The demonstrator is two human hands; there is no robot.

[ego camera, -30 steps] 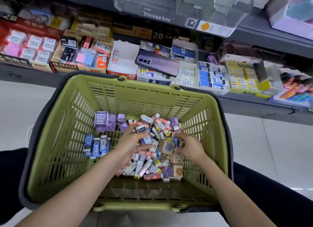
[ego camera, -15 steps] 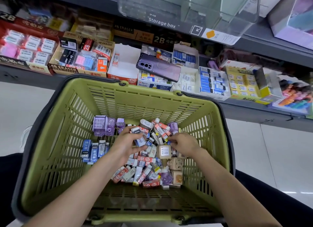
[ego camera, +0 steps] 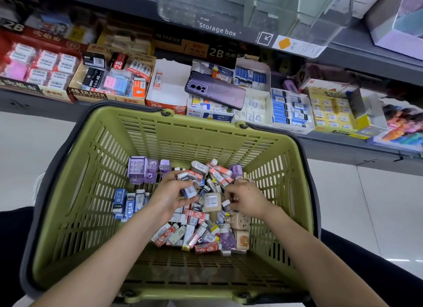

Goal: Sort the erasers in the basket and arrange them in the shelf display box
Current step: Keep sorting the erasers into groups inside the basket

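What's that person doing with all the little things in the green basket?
A person is sorting erasers in a green basket. The left hand holds a blue and white eraser, and the right hand pinches a small white eraser from the pile. The blue ones and purple ones already lie in separate groups. The display boxes wait behind the basket.

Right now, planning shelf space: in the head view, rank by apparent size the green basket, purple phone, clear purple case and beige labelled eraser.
1. green basket
2. purple phone, though it lies farther away on the shelf
3. clear purple case
4. beige labelled eraser
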